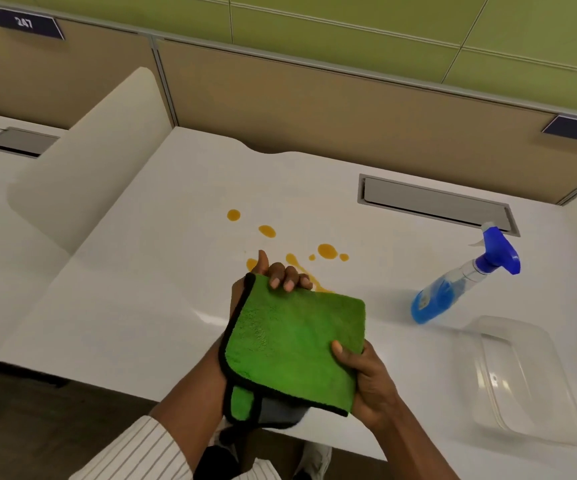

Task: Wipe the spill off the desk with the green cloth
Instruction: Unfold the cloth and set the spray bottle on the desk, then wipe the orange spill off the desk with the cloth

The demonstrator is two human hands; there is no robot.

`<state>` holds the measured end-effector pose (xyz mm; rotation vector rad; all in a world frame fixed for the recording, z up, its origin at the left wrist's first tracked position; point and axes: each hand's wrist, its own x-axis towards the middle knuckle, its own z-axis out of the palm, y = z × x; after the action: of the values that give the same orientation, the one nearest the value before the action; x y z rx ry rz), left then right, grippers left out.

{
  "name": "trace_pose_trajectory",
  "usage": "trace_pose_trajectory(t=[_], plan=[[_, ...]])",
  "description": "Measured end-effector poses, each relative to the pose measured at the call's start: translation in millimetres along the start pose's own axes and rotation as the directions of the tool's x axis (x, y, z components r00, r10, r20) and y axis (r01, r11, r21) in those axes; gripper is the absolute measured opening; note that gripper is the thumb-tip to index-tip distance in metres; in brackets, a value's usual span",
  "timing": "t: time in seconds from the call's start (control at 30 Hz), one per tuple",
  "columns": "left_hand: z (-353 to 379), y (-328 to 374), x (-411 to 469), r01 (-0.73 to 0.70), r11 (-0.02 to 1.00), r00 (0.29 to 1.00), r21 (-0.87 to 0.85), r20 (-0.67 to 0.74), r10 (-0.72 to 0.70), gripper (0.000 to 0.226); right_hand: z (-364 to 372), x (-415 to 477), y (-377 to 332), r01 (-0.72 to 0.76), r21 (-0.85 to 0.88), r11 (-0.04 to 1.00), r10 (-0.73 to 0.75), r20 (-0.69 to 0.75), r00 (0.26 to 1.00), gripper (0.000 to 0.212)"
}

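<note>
A folded green cloth [290,344] with a black hem and grey underside is held above the near part of the white desk [148,271]. My left hand [280,273] lies under it, fingers curled over its far edge. My right hand [363,375] pinches its near right corner. Several orange drops of the spill [326,251] lie on the desk just beyond the cloth, stretching from the far left toward the right; a streak runs partly behind the cloth.
A spray bottle [460,282] with blue liquid and a blue trigger stands to the right. A clear plastic container [519,379] sits at the near right. A grey cable hatch [432,202] is set into the desk behind. A beige divider [82,174] bounds the left side.
</note>
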<state>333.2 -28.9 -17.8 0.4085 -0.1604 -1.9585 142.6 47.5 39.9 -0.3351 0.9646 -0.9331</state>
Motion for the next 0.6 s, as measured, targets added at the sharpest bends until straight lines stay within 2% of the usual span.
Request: trace_pose_trajectory(t=[0.03, 0.07, 0.1, 0.17, 0.2, 0.23, 0.3, 0.37, 0.4, 0.47, 0.5, 0.53, 0.6], plan=[[14.4, 13.6, -6.0, 0.055, 0.996, 0.994, 0.07, -0.101, -0.048, 0.042, 3.2, -0.5, 0.7, 0.02, 0.042, 0.999, -0.018, -0.051, 0.999, 0.065], [17.5, 24.9, -7.7, 0.024, 0.959, 0.973, 0.282, -0.226, 0.041, 0.046, 6.4, -3.9, -1.6, 0.046, 0.029, 0.998, -0.042, -0.13, 0.991, 0.052], [21.2, 37.0, -13.1, 0.022, 0.895, 0.954, 0.445, -0.276, 0.114, 0.048, 5.9, -6.2, -3.9, 0.084, 0.029, 0.996, -0.077, -0.184, 0.98, 0.043], [0.4, 60.6, -23.1, 0.052, 0.625, 0.925, 0.779, -0.274, 0.264, 0.043, 4.4, -11.6, -13.4, 0.142, -0.058, 0.988, -0.153, -0.272, 0.95, 0.035], [-17.6, 65.0, -26.5, 0.113, 0.475, 0.914, 0.873, -0.278, 0.294, 0.035, 2.1, -16.8, -20.2, 0.18, -0.152, 0.972, -0.221, -0.321, 0.921, 0.033], [-31.9, 68.0, -35.4, 0.164, 0.309, 0.876, 0.937, -0.282, 0.392, 0.024, -1.3, -21.9, -26.3, 0.224, -0.281, 0.933, -0.313, -0.329, 0.891, 0.032], [-65.0, 76.0, -48.2, 0.182, 0.048, 0.833, 0.982, -0.179, 0.524, 0.003, -6.5, -29.8, -38.5, 0.218, -0.589, 0.778, -0.502, -0.375, 0.779, 0.022], [-91.0, 81.6, -54.6, 0.183, -0.192, 0.842, 0.964, -0.052, 0.537, 0.026, -8.4, -31.5, -41.3, 0.124, -0.798, 0.59, -0.629, -0.357, 0.691, 0.002], [-105.8, 82.8, -57.0, 0.178, -0.287, 0.855, 0.941, -0.004, 0.519, 0.04, -10.1, -27.4, -37.4, 0.052, -0.876, 0.479, -0.666, -0.324, 0.672, 0.007], [-130.4, 80.3, -59.9, 0.181, -0.447, 0.89, 0.876, 0.048, 0.453, 0.063, -16.7, -12.3, -21.7, -0.091, -0.976, 0.198, -0.709, -0.207, 0.674, 0.004], [-136.2, 78.8, -62.4, 0.175, -0.51, 0.905, 0.842, 0.066, 0.42, 0.073, -20.7, -0.8, -9.3, -0.173, -0.983, 0.062, -0.724, -0.163, 0.67, 0.015], [-141.5, 76.7, -63.5, 0.174, -0.55, 0.919, 0.817, 0.066, 0.388, 0.082, -24.5, 12.9, 7.1, -0.23, -0.973, -0.023, -0.717, -0.144, 0.682, 0.029], [-148.4, 74.4, -64.1, 0.179, -0.607, 0.935, 0.774, 0.057, 0.349, 0.097, -27.4, 40.1, 46.2, -0.27, -0.957, -0.107, -0.652, -0.137, 0.746, 0.047]])
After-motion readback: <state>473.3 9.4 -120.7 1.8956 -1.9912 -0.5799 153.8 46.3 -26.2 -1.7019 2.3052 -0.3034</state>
